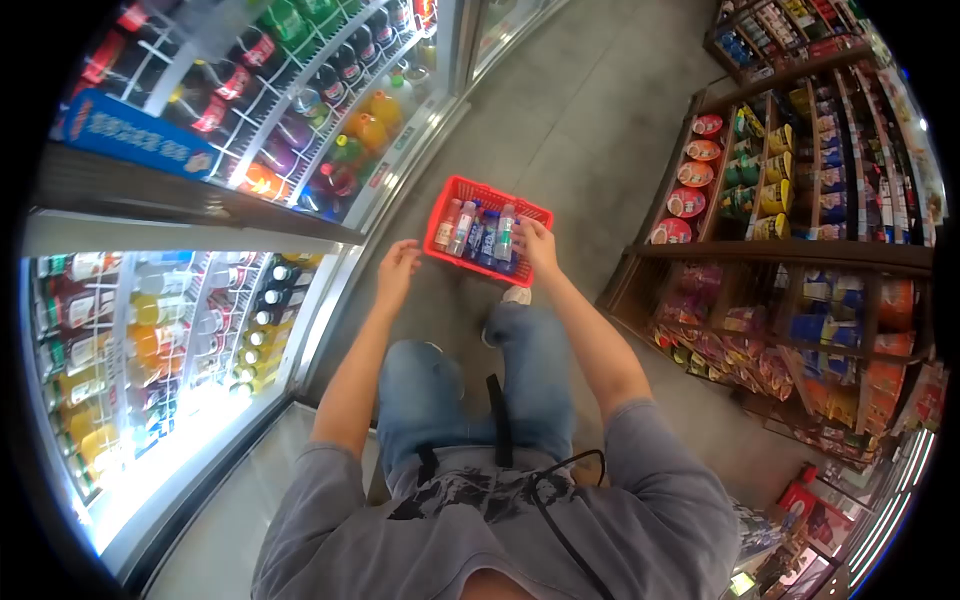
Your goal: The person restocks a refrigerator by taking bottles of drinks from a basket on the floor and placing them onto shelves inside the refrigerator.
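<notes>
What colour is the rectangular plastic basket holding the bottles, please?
The basket is red, seen best in the head view.

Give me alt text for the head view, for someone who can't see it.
A red basket of bottled drinks sits on a grey floor, the person's right hand at its right side and left hand empty, just off its left side. Lit drink coolers stand to the left, shelves of packaged goods to the right.

Gray short-sleeved shirt (480, 535) with a dark front print, faded blue jeans (425, 390), black strap (499, 420), thin black cord (560, 520).
</notes>
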{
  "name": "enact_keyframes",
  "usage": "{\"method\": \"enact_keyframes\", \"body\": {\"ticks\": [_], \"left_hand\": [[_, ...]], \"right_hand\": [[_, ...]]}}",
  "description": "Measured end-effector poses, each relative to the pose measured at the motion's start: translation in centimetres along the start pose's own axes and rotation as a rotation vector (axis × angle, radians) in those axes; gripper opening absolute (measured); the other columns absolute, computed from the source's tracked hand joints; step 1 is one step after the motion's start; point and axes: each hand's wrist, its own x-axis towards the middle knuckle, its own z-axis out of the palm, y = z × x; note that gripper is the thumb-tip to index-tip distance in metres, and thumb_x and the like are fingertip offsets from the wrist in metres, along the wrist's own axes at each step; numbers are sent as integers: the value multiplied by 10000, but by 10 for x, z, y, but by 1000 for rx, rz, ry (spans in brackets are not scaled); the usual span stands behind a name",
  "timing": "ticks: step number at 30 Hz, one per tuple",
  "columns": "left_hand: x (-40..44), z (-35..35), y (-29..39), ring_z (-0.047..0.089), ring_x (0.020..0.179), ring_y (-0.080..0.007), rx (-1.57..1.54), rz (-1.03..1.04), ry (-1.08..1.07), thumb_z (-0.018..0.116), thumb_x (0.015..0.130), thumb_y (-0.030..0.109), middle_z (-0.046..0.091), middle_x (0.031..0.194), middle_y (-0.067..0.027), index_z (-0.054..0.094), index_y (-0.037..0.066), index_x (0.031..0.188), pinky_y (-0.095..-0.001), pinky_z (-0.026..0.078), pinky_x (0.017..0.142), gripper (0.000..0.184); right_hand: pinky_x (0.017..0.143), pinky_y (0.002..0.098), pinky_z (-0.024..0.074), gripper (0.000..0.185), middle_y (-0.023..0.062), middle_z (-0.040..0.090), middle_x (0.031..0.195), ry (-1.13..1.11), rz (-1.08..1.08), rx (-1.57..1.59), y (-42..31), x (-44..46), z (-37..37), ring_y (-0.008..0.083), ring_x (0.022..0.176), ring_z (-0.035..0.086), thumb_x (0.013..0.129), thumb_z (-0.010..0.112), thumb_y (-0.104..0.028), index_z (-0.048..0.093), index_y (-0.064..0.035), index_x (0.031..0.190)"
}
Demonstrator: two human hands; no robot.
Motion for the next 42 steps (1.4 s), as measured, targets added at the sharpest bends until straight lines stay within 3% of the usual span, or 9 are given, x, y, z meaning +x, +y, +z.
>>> {"method": "enact_keyframes", "body": {"ticks": [6,17,19,23,26,33,37,41,42], "left_hand": [[72,49,-109,639,848,-128,-51,41,-60,600,949,226,693,1020,-62,628,59,1179,-263,497,759,286],[199,113,-321,601,1061,-471,714,40,-8,532,858,113,625,1129,-305,560,2,1259,-494,469,945,416],[215,116,-349,580,1108,-469,734,140,9,527,858,120,586,1182,-327,527,-11,1285,-506,456,965,446],[228,113,-382,579,1122,-453,755,-122,-131,547,850,155,588,1197,-317,427,-18,1370,-507,447,982,560],[226,122,-389,599,1112,-413,778,-55,-168,557,810,160,620,1214,-232,393,116,1440,-490,460,965,653],[207,128,-402,560,1204,-319,1029,44,-350,561,854,197,593,1314,-131,529,121,1370,-484,451,983,523],[216,130,-400,525,1252,-324,915,-9,-168,546,856,138,559,1333,-189,519,87,1366,-453,385,1055,513],[238,125,-418,500,1266,-387,913,35,37,529,858,111,477,1391,-261,470,-6,1372,-470,354,1106,531],[244,122,-419,490,1273,-396,903,0,34,522,849,102,451,1404,-281,435,-36,1383,-466,358,1108,558]], "right_hand": [[784,323,554,382,113,667,1112,72,-19,-38,90,88,-33,194,981,657,1006,539,-321,585,-39,1259],[775,285,570,340,127,669,1028,-56,-78,-324,258,238,0,179,918,668,946,606,-114,582,67,1233],[801,287,569,343,146,661,1058,-126,-59,-225,278,257,17,190,922,668,945,594,-101,572,80,1236],[847,290,554,354,124,658,1085,-238,-87,-244,315,290,35,182,972,653,933,595,-98,572,52,1254],[892,317,524,424,174,662,1126,-237,-186,-333,338,320,43,218,1025,651,888,609,-113,569,29,1286],[928,380,493,506,204,653,1162,-137,-226,-712,325,326,81,299,1066,638,857,602,-110,532,4,1344],[958,429,486,495,285,629,1177,-227,38,-776,380,392,87,383,1144,607,813,619,-150,541,-16,1284],[887,407,518,388,232,671,1110,-153,-49,-605,382,380,79,342,1034,664,788,649,-156,620,-20,1151],[864,381,509,386,199,675,1074,-214,88,-579,377,380,75,271,1008,657,838,663,-192,623,34,1148]]}}
